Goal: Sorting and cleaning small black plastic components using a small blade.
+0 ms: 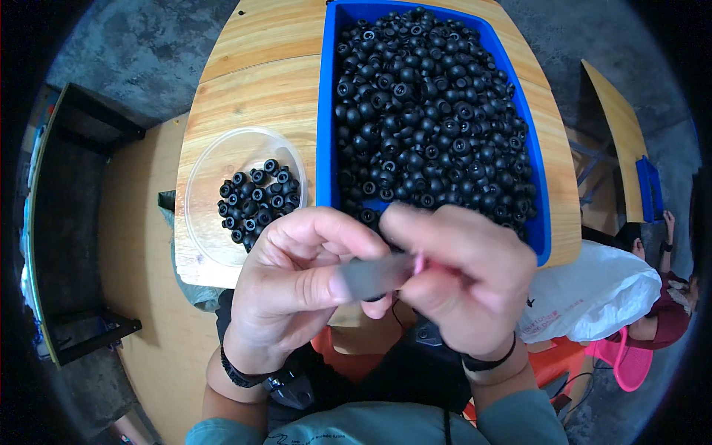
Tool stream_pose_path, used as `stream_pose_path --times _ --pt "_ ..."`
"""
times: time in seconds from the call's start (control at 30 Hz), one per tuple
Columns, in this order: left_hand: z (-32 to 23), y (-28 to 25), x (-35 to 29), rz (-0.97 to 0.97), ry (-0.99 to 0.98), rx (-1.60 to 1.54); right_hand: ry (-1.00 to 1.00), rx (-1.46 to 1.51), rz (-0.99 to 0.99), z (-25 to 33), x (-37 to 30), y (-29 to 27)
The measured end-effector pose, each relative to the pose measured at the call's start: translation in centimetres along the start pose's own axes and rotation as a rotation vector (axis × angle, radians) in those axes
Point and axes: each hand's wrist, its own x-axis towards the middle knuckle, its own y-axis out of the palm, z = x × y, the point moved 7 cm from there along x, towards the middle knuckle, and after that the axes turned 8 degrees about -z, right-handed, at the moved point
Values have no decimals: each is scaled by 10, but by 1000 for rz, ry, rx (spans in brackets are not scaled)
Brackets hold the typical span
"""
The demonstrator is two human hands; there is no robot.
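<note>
Near the front edge of the table, my two hands meet in front of my chest. My left hand is closed, its thumb and fingers pinching a dark grey piece that is smeared by motion. At the right end of that piece, my right hand is closed too, blurred, with a small spot of pink at its fingertips. What the right fingers grip cannot be made out. Beyond my hands, a blue tray holds a heap of small black rounded parts with holes. Left of it stands a clear round plastic tub with several similar black parts.
The tray and tub stand on a light wooden table. To the right lie a white sack and a pink plastic seat, beside another person. A second table carries a smaller blue tray. A black frame stands at the left.
</note>
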Motion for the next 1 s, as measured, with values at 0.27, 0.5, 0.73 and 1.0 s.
stream_pose_path --times 0.27,0.5,0.73,1.0 --pt "3 -6 -5 -29 -131 -33 -2 -23 24 8 2 -3" --pt "2 -7 -6 -141 -12 -5 -143 -170 104 15 0 10" --pt "2 -16 -5 -94 -11 -11 -176 -197 128 17 0 12" --pt "-3 -14 -7 -109 56 29 -146 -169 123 16 -2 13"
